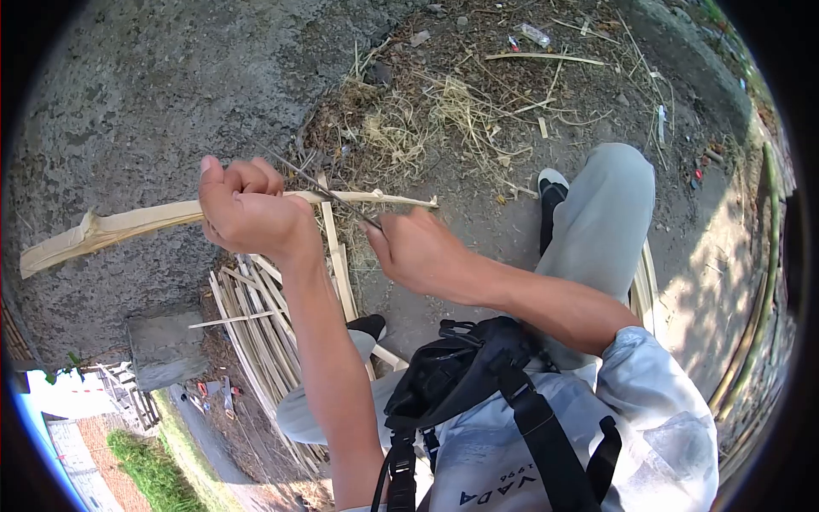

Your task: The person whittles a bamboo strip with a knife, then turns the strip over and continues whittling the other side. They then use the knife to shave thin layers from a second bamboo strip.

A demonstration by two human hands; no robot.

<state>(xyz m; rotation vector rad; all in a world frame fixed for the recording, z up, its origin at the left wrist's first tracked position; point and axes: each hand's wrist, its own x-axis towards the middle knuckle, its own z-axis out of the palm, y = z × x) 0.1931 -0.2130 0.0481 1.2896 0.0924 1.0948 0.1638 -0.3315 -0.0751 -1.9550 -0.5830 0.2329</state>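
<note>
A long pale strip of split bamboo (145,218) lies across the view in front of me, its wide end far to the left and its thin tip near my right hand. My left hand (252,205) is closed around the strip, thumb pointing up and out. In my right hand (418,247) is a knife (337,199), gripped with the fist closed; the handle is mostly hidden by the fingers. Its thin dark blade slants up and left, crossing the strip just right of my left hand.
Below my left arm lies a stack of split bamboo strips (247,311). Fibrous shavings (426,119) cover the ground ahead. A grey stone block (166,346) and a handsaw (228,397) lie at lower left. Long poles (759,316) run along the right edge.
</note>
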